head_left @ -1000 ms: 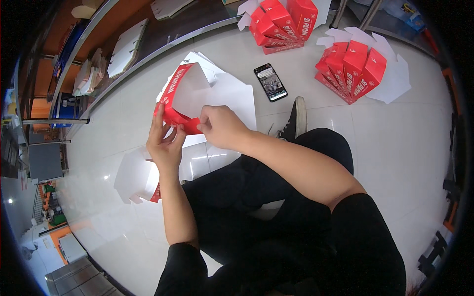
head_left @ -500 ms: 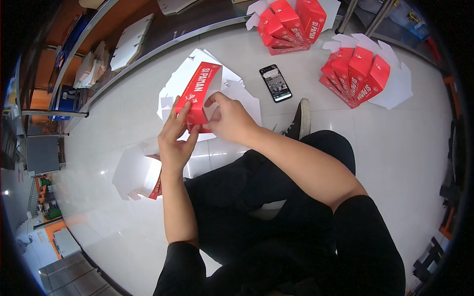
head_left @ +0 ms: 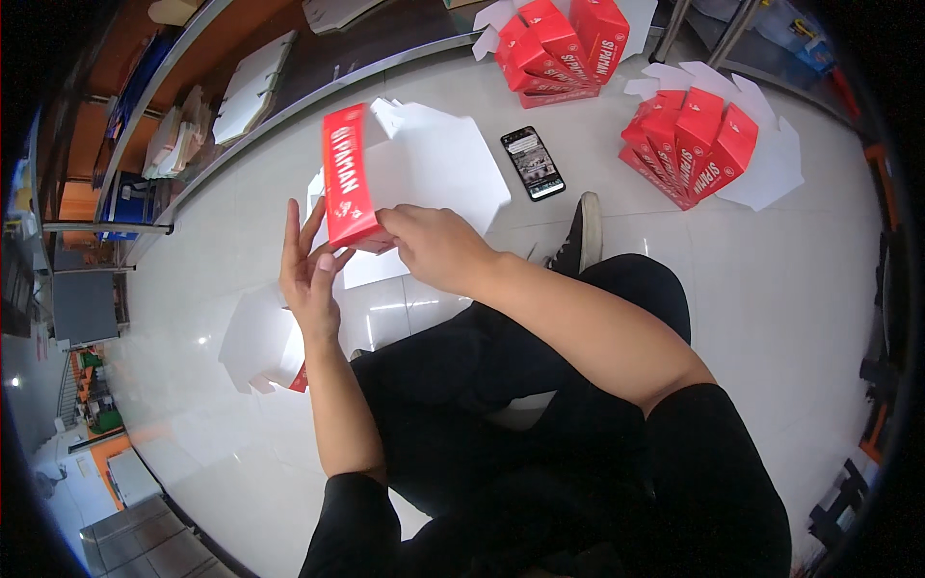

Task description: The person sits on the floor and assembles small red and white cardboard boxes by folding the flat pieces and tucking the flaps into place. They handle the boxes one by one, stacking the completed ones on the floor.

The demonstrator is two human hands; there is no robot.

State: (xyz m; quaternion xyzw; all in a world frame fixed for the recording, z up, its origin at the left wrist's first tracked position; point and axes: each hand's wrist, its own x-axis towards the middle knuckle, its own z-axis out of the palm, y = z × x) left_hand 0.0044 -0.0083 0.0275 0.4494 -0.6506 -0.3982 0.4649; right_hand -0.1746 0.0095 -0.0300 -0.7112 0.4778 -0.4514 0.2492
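Observation:
A red paper food box [head_left: 343, 173] with white lettering and a white inside is up in front of me, its long red side facing me. My right hand [head_left: 438, 246] grips its near right corner, thumb and fingers closed on the card. Beside the near left end, my left hand [head_left: 310, 289] has its fingers stretched out and apart, the tips close under the box; whether they touch it is partly hidden. White flat card blanks [head_left: 461, 169] lie on the floor behind and below the box.
Two nested groups of folded red boxes, one at the far middle [head_left: 549, 58] and one at the right [head_left: 689, 144], stand on the tiles. A phone [head_left: 533, 164] lies near my shoe [head_left: 583, 236]. Left of my forearm sits another opened box [head_left: 258, 332]. Metal shelving [head_left: 289, 96] runs along the back.
The red box has moved left and turned more upright in view. My left hand has loosened from its side and spread its fingers, while my right hand has shifted to its near corner.

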